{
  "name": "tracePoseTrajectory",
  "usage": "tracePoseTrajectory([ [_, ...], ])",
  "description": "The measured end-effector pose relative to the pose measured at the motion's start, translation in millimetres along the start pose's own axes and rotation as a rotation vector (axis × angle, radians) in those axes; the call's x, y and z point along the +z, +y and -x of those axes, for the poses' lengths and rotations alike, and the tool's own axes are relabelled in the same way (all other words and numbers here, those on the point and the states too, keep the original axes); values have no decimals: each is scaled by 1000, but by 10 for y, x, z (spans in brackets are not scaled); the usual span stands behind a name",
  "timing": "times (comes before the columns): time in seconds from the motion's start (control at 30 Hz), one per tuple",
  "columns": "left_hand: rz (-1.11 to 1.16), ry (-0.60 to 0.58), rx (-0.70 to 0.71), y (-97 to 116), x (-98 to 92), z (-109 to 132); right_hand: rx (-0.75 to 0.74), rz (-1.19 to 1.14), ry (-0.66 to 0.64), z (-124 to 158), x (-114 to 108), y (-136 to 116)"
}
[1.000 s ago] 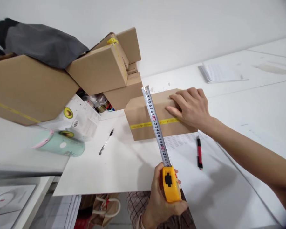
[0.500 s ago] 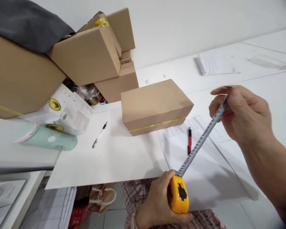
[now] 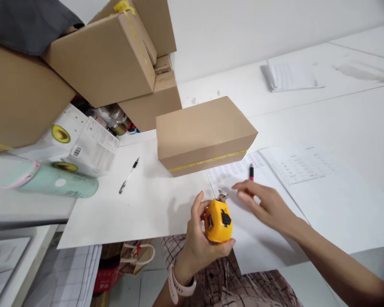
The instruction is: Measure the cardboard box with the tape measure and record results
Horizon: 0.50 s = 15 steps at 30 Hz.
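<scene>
My left hand (image 3: 200,241) is wrapped round a yellow tape measure (image 3: 218,219) with a black lock button, held over the desk's front edge. Only the metal hook end of its blade (image 3: 222,195) sticks out at the top. Just right of it, my right hand (image 3: 264,202) is empty, its fingers loosely stretched and apart, above the printed sheets (image 3: 237,172). A red and black pen (image 3: 251,171) is partly hidden behind that hand. Beyond both hands, a closed cardboard box (image 3: 205,132) with yellow tape along its side rests on the desk.
A clear pen with a black grip (image 3: 129,175) lies on the white desk (image 3: 141,217). At the left are a mint-green bottle (image 3: 70,183), white avocado-print cartons (image 3: 94,147) and stacked cardboard boxes (image 3: 105,59). A stack of papers (image 3: 289,79) lies at the back right.
The long stretch of blade has gone back into the tape measure. My right hand has let go of its end and come down and left. My left hand has risen slightly with the tape measure.
</scene>
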<state>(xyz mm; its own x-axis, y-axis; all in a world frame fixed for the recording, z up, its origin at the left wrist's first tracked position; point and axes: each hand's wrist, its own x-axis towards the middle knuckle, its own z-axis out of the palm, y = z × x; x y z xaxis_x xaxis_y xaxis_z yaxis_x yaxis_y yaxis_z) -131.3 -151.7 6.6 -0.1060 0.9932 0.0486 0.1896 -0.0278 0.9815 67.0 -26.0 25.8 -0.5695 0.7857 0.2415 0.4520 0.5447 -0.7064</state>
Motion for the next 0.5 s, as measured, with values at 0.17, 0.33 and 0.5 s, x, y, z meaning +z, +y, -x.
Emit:
tracePoseTrajectory([
  [0.17, -378, 169, 54, -77, -197, -220, 468, 524, 72, -213, -16, 433],
  [0.33, -779, 257, 172, -188, -268, -480, 354, 445, -64, -254, -30, 517],
  [0.5, -908, 256, 239, -300, -225, -609, 343, -290, -98, -135, -285, 411],
])
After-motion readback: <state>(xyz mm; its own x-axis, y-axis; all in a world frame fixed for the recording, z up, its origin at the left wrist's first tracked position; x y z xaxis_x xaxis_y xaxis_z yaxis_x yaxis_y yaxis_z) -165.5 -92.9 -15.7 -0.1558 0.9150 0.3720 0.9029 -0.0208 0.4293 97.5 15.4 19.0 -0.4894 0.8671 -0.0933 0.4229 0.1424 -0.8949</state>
